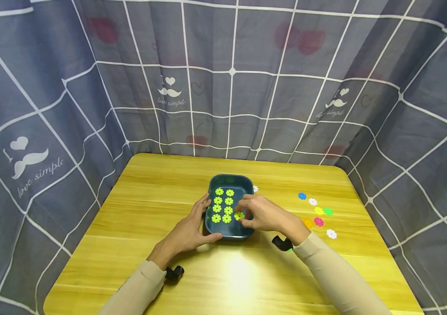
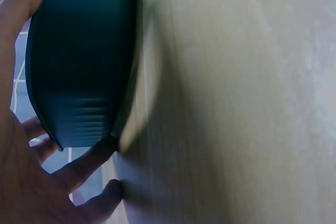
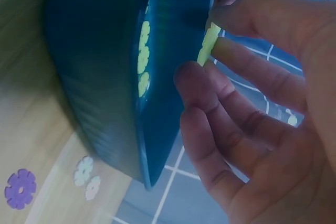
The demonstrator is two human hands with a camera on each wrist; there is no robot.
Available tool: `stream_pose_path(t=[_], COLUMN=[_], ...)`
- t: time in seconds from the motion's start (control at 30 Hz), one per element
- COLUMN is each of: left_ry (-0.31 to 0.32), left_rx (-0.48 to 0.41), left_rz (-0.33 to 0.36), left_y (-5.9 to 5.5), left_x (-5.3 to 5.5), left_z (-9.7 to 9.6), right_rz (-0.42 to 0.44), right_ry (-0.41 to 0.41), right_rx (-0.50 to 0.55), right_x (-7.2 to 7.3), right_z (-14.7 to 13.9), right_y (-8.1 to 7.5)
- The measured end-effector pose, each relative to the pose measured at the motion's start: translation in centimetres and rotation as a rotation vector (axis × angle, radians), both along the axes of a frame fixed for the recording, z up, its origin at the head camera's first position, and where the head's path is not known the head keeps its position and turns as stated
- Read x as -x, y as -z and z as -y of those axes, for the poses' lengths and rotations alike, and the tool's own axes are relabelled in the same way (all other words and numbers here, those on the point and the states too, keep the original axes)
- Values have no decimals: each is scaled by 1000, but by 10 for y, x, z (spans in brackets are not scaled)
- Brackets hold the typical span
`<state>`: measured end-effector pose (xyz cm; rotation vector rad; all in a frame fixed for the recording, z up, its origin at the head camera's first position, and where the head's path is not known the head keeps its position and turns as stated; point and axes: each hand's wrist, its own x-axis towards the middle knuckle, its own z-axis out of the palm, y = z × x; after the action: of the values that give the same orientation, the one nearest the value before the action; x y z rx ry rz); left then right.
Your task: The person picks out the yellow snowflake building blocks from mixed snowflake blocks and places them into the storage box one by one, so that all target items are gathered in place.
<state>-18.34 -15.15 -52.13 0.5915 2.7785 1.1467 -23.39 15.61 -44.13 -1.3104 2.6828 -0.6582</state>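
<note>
A dark teal plastic box (image 1: 231, 236) stands on the table, with several yellow-green flower-shaped discs (image 1: 217, 200) laid in two columns on its floor. My left hand (image 1: 185, 232) holds the box at its near left corner, thumb at the near rim and fingers along the left wall. In the left wrist view the thumb tip meets the rim of the box (image 2: 84, 51). Over the right part of the box, my right hand (image 1: 264, 214) pinches one yellow-green flower disc (image 3: 209, 44) between thumb and index finger. The other right fingers are bent loosely.
Right of the box lie scattered flower discs: blue (image 1: 302, 196), white (image 1: 331, 234), yellow (image 1: 318, 211), green (image 1: 328, 211), pink (image 1: 318, 222) and orange (image 1: 307, 223). A white disc (image 1: 256, 188) sits beside the box's far right side. A grey checked curtain (image 1: 215, 96) surrounds the wooden table (image 1: 160, 175).
</note>
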Motion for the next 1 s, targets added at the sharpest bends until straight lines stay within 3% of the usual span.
stream_pose_path(t=[0.67, 1.0], left_ry=[4, 5], left_rx=[5, -8], left_rz=[24, 17], left_y=[1, 1], left_x=[-2, 0], left_z=[3, 3], right_rz=[31, 45], right_ry=[-147, -204], right_rx=[-75, -149], right_x=[9, 18], right_z=[30, 48], right_y=[-11, -7])
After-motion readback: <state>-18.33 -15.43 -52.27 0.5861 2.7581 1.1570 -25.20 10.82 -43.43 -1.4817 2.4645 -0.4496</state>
